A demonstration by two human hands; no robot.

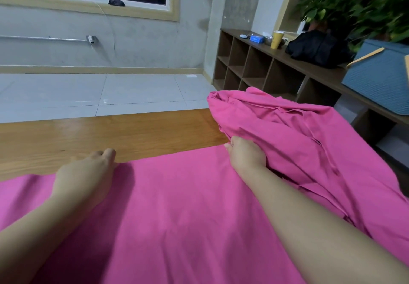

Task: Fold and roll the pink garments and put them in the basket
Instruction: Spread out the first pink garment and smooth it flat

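Observation:
A pink garment (177,206) lies spread flat over the near part of the wooden table (99,133). My left hand (88,177) rests at its far edge with the fingers curled over the hem. My right hand (245,155) grips a bunched pile of pink cloth (298,133) heaped at the right end of the table. The blue woven basket (380,80) with wooden handles stands on the shelf unit at the far right, away from both hands.
A dark wooden cubby shelf (254,62) runs along the right wall and carries a black bag (318,49), a yellow cup (276,39), a blue box and potted plants (354,2). Grey floor tiles lie beyond the table's far edge.

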